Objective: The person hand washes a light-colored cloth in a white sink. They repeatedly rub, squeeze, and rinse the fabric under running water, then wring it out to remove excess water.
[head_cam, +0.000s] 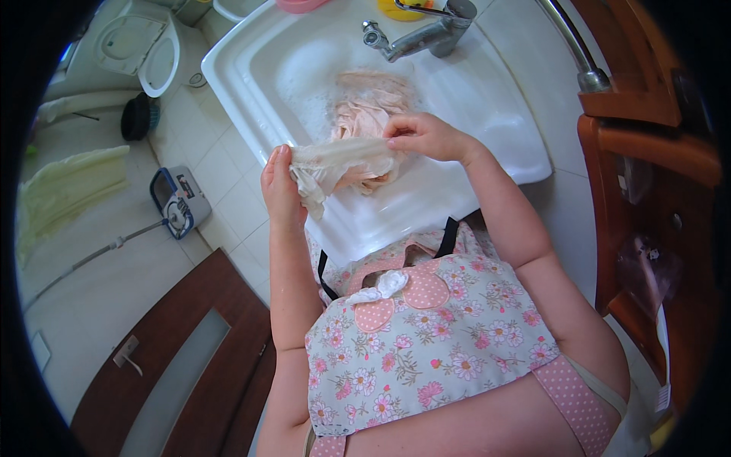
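Note:
A wet cloth garment, its edge band whitish and its rest pale pink, is stretched between my two hands above the near part of a white ceramic washbasin. My left hand grips one end of the band beside the basin's left rim, with a bunched white fold hanging from it. Thumb and fingers of my right hand pinch the other end. The pink part trails down into sudsy water at the basin's far side. The underside of the garment is hidden.
A metal faucet stands at the basin's far right, near a yellow object and a pink one. At the right is a brown cabinet. On the left are a mop bucket, a toilet and a brown door.

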`<action>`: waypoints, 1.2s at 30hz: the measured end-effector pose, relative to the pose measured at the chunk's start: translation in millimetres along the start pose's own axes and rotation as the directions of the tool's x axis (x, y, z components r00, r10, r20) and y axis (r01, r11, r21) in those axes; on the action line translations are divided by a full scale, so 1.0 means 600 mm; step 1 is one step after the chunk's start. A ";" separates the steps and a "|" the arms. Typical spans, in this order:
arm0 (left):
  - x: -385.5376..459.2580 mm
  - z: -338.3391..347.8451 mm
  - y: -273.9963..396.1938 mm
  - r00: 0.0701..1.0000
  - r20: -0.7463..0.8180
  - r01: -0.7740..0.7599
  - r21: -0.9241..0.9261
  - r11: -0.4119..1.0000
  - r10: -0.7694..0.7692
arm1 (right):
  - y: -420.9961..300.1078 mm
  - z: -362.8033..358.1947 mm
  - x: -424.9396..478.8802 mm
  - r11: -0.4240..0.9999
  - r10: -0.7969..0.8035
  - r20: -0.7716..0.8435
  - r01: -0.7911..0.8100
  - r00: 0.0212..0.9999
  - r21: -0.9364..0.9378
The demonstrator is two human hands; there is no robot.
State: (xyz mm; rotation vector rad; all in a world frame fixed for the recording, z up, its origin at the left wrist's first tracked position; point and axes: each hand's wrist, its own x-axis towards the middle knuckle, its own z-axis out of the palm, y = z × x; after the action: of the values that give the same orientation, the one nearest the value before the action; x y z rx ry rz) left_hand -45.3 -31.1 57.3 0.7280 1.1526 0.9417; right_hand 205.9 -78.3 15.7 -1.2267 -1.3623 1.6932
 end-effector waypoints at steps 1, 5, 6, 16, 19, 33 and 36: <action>0.002 -0.008 -0.007 1.000 -0.006 -0.005 -0.012 1.000 0.005 | 0.002 0.001 0.001 1.000 0.003 -0.010 -0.003 1.000 -0.015; 0.003 -0.020 -0.016 1.000 -0.024 -0.005 -0.060 0.998 0.003 | 0.001 0.012 0.008 0.996 0.001 -0.059 -0.007 0.998 -0.093; 0.004 -0.020 -0.015 1.000 -0.029 0.007 -0.068 0.998 -0.009 | -0.003 0.014 0.010 0.993 -0.003 -0.075 -0.006 0.997 -0.119; 0.028 0.002 -0.069 0.973 -0.071 0.215 -0.088 0.973 -0.221 | -0.042 0.162 0.071 0.953 -0.243 -0.438 0.129 0.865 -0.273; 0.036 0.014 -0.098 0.960 0.047 0.281 -0.216 0.935 -0.277 | -0.035 0.209 0.114 0.880 -0.408 -0.673 0.070 0.618 -0.469; 0.005 0.029 0.025 0.925 0.306 0.183 0.162 0.970 -0.226 | 0.131 0.013 0.095 0.772 -0.271 -0.734 -0.316 0.622 -0.552; 0.012 0.026 0.019 0.756 0.536 -0.229 0.754 0.615 -0.375 | 0.159 0.008 0.118 0.627 -0.253 -0.704 -0.442 0.664 -0.642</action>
State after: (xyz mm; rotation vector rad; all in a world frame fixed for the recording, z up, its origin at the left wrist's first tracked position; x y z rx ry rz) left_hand -31.8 -19.9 68.2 1.5805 0.8939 -0.0418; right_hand 182.9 -41.9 -94.9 -2.2103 -1.4762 0.3471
